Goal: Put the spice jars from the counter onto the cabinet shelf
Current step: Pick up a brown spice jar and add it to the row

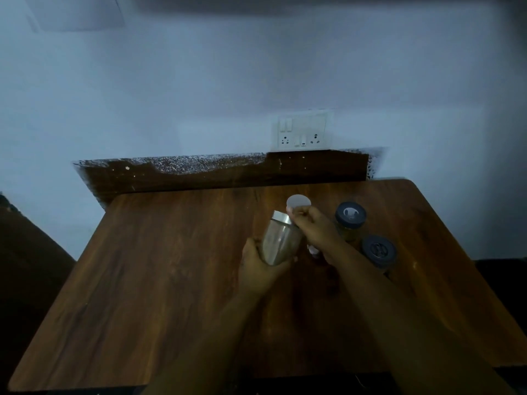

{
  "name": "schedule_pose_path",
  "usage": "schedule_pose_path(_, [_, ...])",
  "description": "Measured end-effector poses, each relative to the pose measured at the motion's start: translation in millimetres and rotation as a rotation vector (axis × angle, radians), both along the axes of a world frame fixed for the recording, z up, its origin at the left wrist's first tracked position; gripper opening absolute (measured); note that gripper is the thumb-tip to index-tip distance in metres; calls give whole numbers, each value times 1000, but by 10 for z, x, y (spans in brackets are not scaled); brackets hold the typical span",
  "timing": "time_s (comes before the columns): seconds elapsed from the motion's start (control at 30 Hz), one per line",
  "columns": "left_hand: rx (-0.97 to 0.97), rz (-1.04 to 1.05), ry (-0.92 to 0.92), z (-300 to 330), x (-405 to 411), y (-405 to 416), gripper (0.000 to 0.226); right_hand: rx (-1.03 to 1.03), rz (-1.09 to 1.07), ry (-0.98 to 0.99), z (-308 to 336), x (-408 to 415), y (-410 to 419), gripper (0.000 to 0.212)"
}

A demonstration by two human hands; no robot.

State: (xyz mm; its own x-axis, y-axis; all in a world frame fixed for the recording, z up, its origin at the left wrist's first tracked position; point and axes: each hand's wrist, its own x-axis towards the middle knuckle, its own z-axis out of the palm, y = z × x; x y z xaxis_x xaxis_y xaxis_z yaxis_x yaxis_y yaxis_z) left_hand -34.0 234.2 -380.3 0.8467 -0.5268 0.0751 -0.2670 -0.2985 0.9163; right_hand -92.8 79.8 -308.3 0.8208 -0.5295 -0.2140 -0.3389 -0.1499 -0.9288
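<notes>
My left hand (258,266) grips the base of a clear glass jar (281,242) with a silver neck ring, tilted over the wooden counter (171,266). My right hand (316,229) holds a round silver lid (298,203) just above the jar's mouth. Two jars with dark blue lids stand to the right: one (350,219) farther back with yellowish contents, one (379,252) nearer. A small white-topped thing (313,250) peeks out under my right wrist, mostly hidden. No cabinet shelf is clearly in view.
A white switch and socket plate (303,134) is on the pale wall behind the counter. A dark backsplash strip (228,173) runs along the counter's rear edge. A dark band (285,4) crosses the top of the view.
</notes>
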Motion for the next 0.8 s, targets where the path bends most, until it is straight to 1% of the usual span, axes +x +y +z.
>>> schedule_pose_path(0.03, [26,20,-47,20,2,-6,84,27,26,-6,-3,-8,28,57])
schedule_pose_path(0.1, [57,28,-114,102,-22,-4,85,-2,31,-26,-15,16,77,61])
schedule_pose_path(0.13, [45,18,-102,153,-33,3,85,-53,4,-30,-6,30,99,63])
schedule_pose_path(0.2, [-11,-8,-17,236,-32,19,85,-138,-61,-36,18,60,115,66])
schedule_pose_path(0.23, [-49,-27,59,282,-25,27,84,-111,-83,-43,40,72,112,66])
schedule_pose_path(0.27, [-93,-53,169,323,-20,34,81,-18,-89,-66,66,85,102,63])
schedule_pose_path(0.33, [-202,-111,439,417,-19,43,71,235,-57,-111,114,102,79,52])
schedule_pose_path(0.37, [-232,-144,521,455,-16,49,68,347,-22,-134,154,90,79,44])
schedule_pose_path(0.4, [-234,-180,540,484,-19,52,66,418,13,-153,174,90,71,37])
schedule_pose_path(0.43, [-236,-207,529,510,-34,54,65,446,42,-175,190,90,64,33])
schedule_pose_path(0.47, [-242,-221,501,535,-54,54,63,433,47,-192,185,96,57,35])
schedule_pose_path(0.53, [-255,-216,416,568,-74,40,64,381,1,-190,164,97,64,46])
schedule_pose_path(0.6, [-224,-180,309,589,-60,17,66,343,-49,-178,160,72,93,61])
schedule_pose_path(0.63, [-212,-172,297,596,-47,10,65,343,-56,-172,161,57,101,69])
schedule_pose_path(0.67, [-211,-183,331,612,-39,14,61,362,-47,-168,160,46,94,75])
schedule_pose_path(0.7, [-235,-202,413,638,-37,22,58,401,-32,-177,164,38,73,74])
schedule_pose_path(0.77, [-330,-247,629,674,-31,35,56,552,13,-226,200,22,15,56])
schedule_pose_path(0.8, [-371,-257,701,681,-39,36,57,620,28,-249,226,12,-9,48])
